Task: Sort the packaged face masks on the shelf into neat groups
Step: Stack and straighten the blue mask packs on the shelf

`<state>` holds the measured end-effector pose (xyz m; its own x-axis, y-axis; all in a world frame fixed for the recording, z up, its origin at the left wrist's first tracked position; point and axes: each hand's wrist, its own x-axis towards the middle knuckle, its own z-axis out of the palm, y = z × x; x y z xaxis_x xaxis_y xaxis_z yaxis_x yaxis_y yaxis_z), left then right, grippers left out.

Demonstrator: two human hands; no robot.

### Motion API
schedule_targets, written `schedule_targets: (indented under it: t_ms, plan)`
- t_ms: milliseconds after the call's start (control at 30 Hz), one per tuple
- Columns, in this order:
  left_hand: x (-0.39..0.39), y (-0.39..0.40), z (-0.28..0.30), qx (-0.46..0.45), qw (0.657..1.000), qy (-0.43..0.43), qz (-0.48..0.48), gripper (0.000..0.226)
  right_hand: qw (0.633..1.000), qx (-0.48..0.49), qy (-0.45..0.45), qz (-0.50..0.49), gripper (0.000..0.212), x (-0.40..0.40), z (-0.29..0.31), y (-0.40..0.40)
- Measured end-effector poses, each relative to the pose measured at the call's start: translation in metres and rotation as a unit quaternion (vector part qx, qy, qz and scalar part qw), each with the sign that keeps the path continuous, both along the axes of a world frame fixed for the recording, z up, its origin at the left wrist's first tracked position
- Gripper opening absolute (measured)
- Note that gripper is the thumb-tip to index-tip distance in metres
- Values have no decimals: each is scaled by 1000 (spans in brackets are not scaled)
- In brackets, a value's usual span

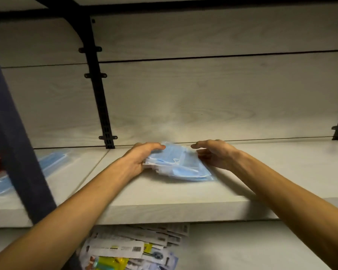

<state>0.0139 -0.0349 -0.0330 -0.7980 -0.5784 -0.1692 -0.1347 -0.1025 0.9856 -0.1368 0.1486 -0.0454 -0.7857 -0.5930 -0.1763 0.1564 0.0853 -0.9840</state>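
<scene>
With the mask stack (179,164) at shelf (164,193) centre, left hand (140,158) gripping its nine o'clock edge, right hand (215,154) open-fingered at three o'clock, squeeze inward evenly to square edges.

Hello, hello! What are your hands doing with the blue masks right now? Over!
Left hand grips the mask stack at its left edge. Right hand open, at its right edge. More masks far left. Nothing in the way.
</scene>
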Motion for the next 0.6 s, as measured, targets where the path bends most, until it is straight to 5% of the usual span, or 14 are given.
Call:
schedule_targets:
  t_ms: [167,333,500,600]
  plan:
    - [-44,36,-1,-23,998,59,9,57,997,3,69,26,29,-49,-2,33]
    - [-90,68,2,-97,974,203,1,58,994,50,91,21,62,-90,-1,57]
    - [-132,89,-3,-225,942,250,-15,76,988,-22,148,-42,55,-117,11,63]
    - [-147,90,-18,-249,938,241,-2,74,974,-85,190,-91,24,-122,9,61]
